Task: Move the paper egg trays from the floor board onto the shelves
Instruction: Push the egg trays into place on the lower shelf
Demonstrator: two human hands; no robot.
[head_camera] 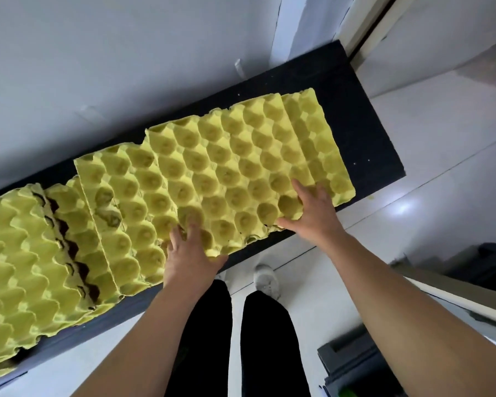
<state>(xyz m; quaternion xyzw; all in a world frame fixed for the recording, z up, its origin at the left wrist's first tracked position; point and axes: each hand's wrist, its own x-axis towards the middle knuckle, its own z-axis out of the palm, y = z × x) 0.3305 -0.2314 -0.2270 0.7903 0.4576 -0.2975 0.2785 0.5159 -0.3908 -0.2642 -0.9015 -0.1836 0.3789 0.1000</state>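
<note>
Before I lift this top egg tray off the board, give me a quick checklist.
1. Left hand grip on top tray: ok, thumb under the near corner.
2. Right hand grip: cannot tell, fingers lie flat on top.
3. Nothing resting on top tray: ok.
4. Lies over neighbouring trays, not under them: ok.
5. Shelf target: cannot tell, none plainly in view.

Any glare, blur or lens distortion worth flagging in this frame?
Head view: soft even light, no hard shadows; one glare patch on the floor tile; wide-angle bending curves the black board and stretches the leftmost egg trays; left hand and right hand, gripping the top egg tray, are sharp; lower right corner smeared.
</note>
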